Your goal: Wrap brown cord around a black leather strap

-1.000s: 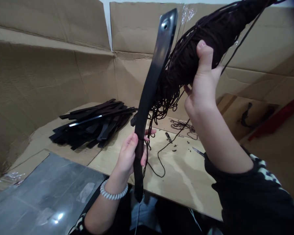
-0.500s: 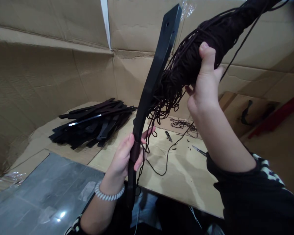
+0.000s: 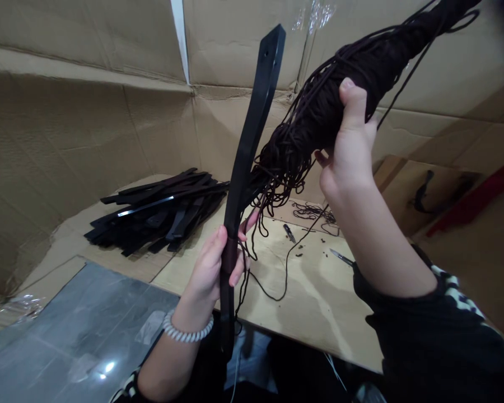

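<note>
My left hand is closed round the lower part of a long black bent bar, which has a hole near its top end. A band of dark cord wraps the bar where I grip it. Held up at the right, my right hand grips a thick bundle of dark brown cord, thumb on top and most fingers hidden behind. Loose loops hang from the bundle's lower end beside the bar. One strand runs down over the table and back toward my left hand.
A pile of black bars lies on cardboard at the left. On the wooden table are a small dark tool, a pen-like knife, scraps and a cord tangle. Cardboard walls stand behind.
The bar's top end has swung left and down, away from the bundle. The cord bundle has shifted slightly left and lower with my right hand. My left hand keeps its grip.
</note>
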The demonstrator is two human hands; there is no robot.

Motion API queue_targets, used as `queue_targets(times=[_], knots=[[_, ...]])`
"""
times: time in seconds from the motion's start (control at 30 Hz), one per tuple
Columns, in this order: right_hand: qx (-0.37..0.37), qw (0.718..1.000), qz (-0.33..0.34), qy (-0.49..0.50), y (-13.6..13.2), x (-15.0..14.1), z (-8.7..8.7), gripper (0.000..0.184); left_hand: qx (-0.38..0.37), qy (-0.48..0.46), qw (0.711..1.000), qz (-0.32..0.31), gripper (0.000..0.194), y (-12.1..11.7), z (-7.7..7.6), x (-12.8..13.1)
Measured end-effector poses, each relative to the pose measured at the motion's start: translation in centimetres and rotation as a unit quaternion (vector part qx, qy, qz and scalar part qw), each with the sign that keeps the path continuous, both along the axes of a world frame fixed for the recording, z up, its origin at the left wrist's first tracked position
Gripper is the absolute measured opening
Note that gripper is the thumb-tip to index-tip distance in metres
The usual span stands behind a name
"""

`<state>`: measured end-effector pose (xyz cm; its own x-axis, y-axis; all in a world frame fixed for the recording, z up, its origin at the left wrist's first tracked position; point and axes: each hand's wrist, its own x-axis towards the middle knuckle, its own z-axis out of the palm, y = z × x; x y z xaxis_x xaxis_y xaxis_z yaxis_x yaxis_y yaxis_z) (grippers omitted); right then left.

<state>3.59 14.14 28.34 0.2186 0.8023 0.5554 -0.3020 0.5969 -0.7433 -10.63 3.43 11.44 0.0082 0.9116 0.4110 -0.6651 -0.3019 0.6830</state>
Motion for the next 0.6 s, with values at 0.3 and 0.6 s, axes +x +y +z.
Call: queue_targets(times=[0.3, 0.6], knots=[[0.014, 1.0, 0.002, -0.006, -0.3, 0.0, -0.3, 0.05, 0.014, -0.043, 0.997, -0.069, 0.031, 0.0, -0.1, -0.1], [0.01, 1.0, -0.021, -0.018, -0.5, -0.1, -1.6, 0.046, 0.064, 0.012, 0.997, -0.044, 0.031, 0.3, 1.8, 0.1]])
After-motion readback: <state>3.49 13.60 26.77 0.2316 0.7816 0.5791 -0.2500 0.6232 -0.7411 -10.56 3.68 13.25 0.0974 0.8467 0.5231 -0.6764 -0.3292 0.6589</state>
